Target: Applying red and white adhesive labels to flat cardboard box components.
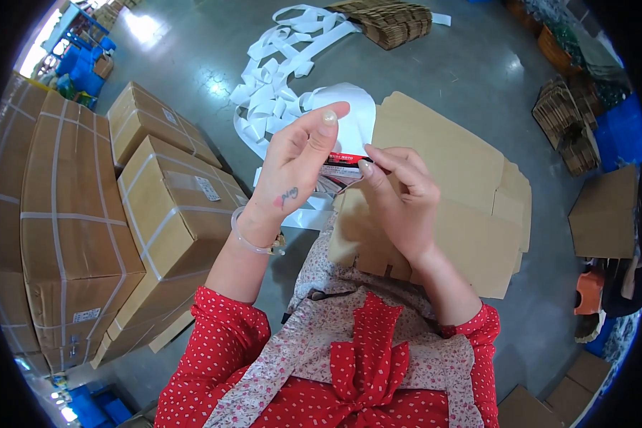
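Note:
My right hand point(409, 196) pinches the edge of a red, black and white printed label point(348, 160) between thumb and index finger. My left hand point(299, 157) is raised beside it, thumb pressed along the index finger; its other fingers are hidden, and what it grips cannot be made out. Just beyond the fingers curves a wide white paper strip point(353, 114). From there a long tangle of white ribbon-like strip point(271, 89) spreads over the floor. A flattened brown cardboard box point(453, 192) lies beneath and beyond my right hand.
Strapped cardboard cartons point(82, 221) are stacked on the left, with more cartons point(178, 196) closer to me. Bundles of folded cardboard point(389, 23) lie at the far side and on the right point(565, 121). An open brown box point(604, 217) stands at the right.

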Motion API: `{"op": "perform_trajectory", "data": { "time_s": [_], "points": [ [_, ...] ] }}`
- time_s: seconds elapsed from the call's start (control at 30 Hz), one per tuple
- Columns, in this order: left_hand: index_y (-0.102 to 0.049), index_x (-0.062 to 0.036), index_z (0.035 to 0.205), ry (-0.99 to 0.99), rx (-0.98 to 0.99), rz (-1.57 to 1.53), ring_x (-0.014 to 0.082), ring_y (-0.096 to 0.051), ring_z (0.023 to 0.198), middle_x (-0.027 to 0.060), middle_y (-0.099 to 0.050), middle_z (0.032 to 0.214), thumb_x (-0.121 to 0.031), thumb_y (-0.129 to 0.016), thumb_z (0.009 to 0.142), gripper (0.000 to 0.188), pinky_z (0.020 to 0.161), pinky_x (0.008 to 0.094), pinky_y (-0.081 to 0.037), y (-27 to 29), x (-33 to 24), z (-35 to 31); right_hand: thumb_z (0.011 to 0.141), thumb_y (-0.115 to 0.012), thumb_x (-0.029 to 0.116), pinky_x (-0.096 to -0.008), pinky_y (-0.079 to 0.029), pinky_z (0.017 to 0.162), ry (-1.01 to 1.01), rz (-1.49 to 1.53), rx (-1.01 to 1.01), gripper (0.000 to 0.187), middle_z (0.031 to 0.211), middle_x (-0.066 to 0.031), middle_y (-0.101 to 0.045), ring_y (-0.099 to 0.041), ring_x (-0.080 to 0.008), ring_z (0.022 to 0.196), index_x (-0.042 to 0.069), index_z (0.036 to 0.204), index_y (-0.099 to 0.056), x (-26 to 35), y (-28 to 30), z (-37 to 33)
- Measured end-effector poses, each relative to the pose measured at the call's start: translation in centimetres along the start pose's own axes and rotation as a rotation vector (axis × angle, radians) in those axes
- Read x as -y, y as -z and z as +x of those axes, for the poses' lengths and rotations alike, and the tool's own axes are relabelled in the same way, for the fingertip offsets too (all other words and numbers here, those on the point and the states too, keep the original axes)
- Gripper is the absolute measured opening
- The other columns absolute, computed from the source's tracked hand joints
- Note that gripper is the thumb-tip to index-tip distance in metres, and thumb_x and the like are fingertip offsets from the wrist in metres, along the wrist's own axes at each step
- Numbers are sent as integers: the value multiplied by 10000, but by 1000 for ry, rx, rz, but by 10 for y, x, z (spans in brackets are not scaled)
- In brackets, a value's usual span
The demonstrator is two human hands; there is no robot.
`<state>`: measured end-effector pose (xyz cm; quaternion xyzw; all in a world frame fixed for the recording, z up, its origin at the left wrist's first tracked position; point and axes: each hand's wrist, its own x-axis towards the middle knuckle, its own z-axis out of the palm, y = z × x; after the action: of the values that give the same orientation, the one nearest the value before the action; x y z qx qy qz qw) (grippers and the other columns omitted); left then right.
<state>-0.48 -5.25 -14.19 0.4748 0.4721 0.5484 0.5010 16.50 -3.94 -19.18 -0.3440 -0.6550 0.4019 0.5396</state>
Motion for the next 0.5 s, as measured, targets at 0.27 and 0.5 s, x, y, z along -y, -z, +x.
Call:
{"op": "perform_trajectory", "data": {
  "time_s": [0.27,0.5],
  "points": [
    [-459,91,1376,107,-52,-127,45,-514,870,-4,-577,954,-465,-461,1037,652,813,192,-433,-2,8,-3,797,-754,39,-343,-468,790,419,-558,-98,278,1035,-117,-588,-561,-251,938,68,1073,-743,-2,-2,-6],
    [-441,85,1393,114,-1,-38,84,-542,948,42,-598,1045,-519,-395,1040,701,872,218,-437,13,19,-11,754,-762,33,-372,-453,809,376,-558,-46,238,1043,-118,-581,-553,-280,949,74,988,-745,-3,-3,-12]
  ]
}}
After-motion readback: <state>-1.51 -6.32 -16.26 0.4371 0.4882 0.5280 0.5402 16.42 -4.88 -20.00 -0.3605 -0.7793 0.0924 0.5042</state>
